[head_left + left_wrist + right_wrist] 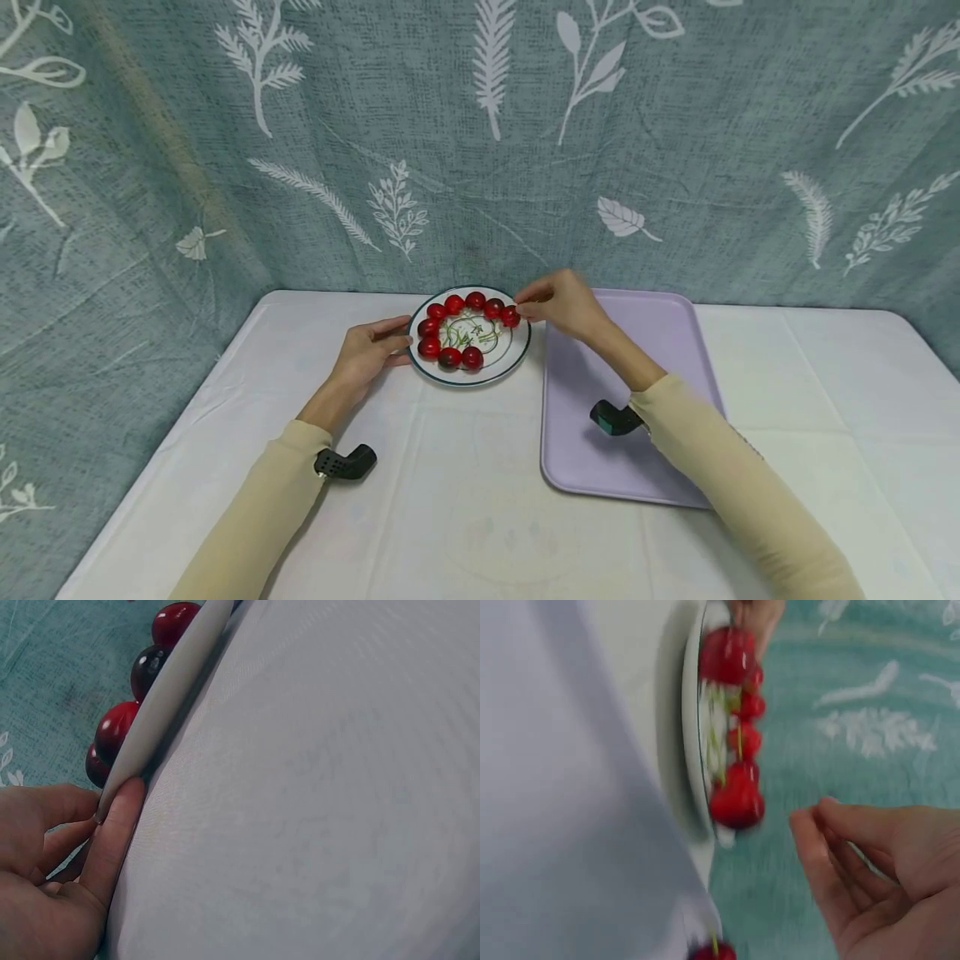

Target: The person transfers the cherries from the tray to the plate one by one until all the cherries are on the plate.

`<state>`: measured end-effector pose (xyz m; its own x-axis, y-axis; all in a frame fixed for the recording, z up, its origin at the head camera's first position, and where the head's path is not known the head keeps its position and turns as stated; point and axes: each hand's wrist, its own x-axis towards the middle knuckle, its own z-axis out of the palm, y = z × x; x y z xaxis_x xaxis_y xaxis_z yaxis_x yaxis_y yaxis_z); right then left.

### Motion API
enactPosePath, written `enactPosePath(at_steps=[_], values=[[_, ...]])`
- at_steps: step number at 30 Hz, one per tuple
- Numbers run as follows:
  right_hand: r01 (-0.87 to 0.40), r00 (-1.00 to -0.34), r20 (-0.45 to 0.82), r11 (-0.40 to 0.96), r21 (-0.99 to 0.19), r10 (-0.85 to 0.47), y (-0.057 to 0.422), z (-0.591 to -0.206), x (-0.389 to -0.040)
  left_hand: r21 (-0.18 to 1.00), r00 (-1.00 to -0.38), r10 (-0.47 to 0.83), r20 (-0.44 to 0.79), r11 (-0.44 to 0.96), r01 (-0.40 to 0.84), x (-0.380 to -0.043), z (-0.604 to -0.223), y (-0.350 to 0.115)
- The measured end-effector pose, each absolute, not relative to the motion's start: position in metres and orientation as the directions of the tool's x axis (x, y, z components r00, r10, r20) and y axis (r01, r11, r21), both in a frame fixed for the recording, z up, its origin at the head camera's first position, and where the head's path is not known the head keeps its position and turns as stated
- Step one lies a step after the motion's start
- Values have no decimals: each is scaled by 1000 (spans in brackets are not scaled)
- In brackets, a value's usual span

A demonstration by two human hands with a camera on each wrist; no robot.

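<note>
A white plate (504,364) with a dark rim stands near the table's far edge. Red and dark cherries (472,358) form a partial ring on it, their green stems (467,333) pointing inward. My left hand (362,354) pinches the plate's left rim; in the left wrist view a finger lies under the edge. At the right rim, my right hand (562,304) is close to the last cherry (510,316). In the right wrist view this hand (881,870) is apart from the cherries, thumb and index tips near each other, nothing visible between them.
A lilac tray (637,492) lies to the right of the plate, under the right forearm. Another cherry (712,951) shows at the bottom of the right wrist view. White cloth (465,500) covers the table, and a green leaf-patterned curtain (450,167) hangs behind it.
</note>
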<state>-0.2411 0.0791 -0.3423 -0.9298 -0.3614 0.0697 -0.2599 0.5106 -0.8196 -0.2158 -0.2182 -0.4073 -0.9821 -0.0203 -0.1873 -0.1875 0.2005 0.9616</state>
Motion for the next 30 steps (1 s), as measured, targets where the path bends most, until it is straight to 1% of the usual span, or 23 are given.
enactPosePath(at_steps=[4,8,13,16,20,26,28,30], values=[[-382,-910,159,624,-682,-383,97,-336,-247,962,-982,-18,-190,195,-190,-216,-406,-218],[-472,-874,224,647,-599,-431,110,-341,-252,963,-982,-13,-186,197,-185,-215,-405,-219],[-618,-784,282,653,-438,-553,120,-357,-258,963,-981,-15,-193,187,-192,-215,-404,-219],[-678,-734,285,647,-349,-616,122,-364,-261,963,-980,-19,-198,185,-198,-215,-405,-218],[-714,-699,257,665,-218,-667,123,-370,-263,962,-980,-27,-199,183,-201,-215,-406,-218],[-719,-684,218,695,-36,-696,124,-369,-265,964,-982,-25,-187,188,-189,-214,-406,-216],[-712,-686,207,702,8,-698,125,-368,-266,964,-982,-28,-185,189,-187,-215,-406,-216],[-705,-691,212,709,10,-691,126,-368,-267,965,-982,-28,-185,186,-187,-215,-407,-216]])
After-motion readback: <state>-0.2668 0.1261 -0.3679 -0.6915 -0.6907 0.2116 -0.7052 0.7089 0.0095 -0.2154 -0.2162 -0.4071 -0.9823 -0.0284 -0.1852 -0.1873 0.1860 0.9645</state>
